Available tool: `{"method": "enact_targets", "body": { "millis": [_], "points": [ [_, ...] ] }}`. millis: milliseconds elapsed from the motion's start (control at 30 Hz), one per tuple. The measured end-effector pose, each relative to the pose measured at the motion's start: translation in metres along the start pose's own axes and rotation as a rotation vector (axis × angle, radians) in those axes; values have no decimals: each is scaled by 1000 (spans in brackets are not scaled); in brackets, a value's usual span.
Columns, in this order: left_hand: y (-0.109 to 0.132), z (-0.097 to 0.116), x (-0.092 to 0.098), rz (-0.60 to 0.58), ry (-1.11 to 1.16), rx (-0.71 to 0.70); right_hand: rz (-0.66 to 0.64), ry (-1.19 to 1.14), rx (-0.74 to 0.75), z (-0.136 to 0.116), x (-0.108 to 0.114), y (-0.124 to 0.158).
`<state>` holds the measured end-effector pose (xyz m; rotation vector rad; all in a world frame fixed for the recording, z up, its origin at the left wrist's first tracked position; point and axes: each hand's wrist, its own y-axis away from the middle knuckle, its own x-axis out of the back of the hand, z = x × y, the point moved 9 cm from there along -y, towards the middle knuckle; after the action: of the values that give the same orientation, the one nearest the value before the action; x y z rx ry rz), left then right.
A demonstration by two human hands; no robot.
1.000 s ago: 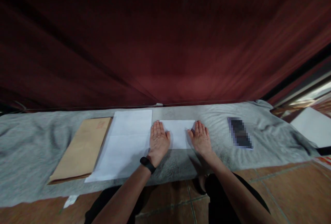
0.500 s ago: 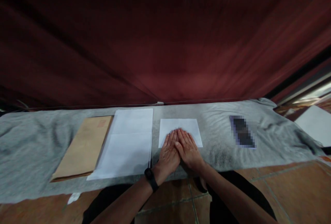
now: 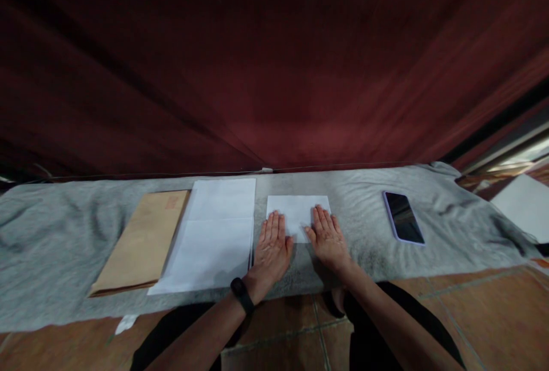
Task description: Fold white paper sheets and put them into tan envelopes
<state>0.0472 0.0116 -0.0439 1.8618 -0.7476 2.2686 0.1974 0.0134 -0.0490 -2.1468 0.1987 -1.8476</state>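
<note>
A small white sheet of paper (image 3: pixel 295 211), which looks folded, lies on a grey cloth in front of me. My left hand (image 3: pixel 271 250) rests flat across its left side, fingers stretched forward and thumb out to the side. Over the right side lies my right hand (image 3: pixel 328 240), also flat, palm down, with the thumb apart from the fingers. Between the two hands the middle of the paper shows. The paper's near corners are hidden under the hands. A dark band is on the left wrist.
Left of the paper is a stack of larger white sheets (image 3: pixel 214 234), with brown envelopes (image 3: pixel 141 242) beyond it. A phone (image 3: pixel 403 218) lies to the right on the grey cloth (image 3: pixel 360 188). Dark red fabric (image 3: pixel 274 74) rises behind. Tiled floor (image 3: pixel 493 314) is in front.
My hands were side by side and touching at the paper's middle. They have slid apart, the left toward the left edge and the right toward the right edge.
</note>
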Motion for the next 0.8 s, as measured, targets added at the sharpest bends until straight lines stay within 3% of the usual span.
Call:
{"method": "enact_targets", "body": {
  "millis": [200, 433, 600, 800],
  "points": [
    [1, -6, 2, -4, -33, 44, -45, 108, -81, 26, -2, -4],
    [-5, -14, 11, -11, -28, 95, -7, 140, -130, 43, 7, -8],
    [-12, 15, 17, -12, 71, -82, -48, 4, -7, 18, 8, -16],
    [-11, 37, 3, -57, 102, -184, -175, -141, 174, -22, -5, -11]
  ]
}}
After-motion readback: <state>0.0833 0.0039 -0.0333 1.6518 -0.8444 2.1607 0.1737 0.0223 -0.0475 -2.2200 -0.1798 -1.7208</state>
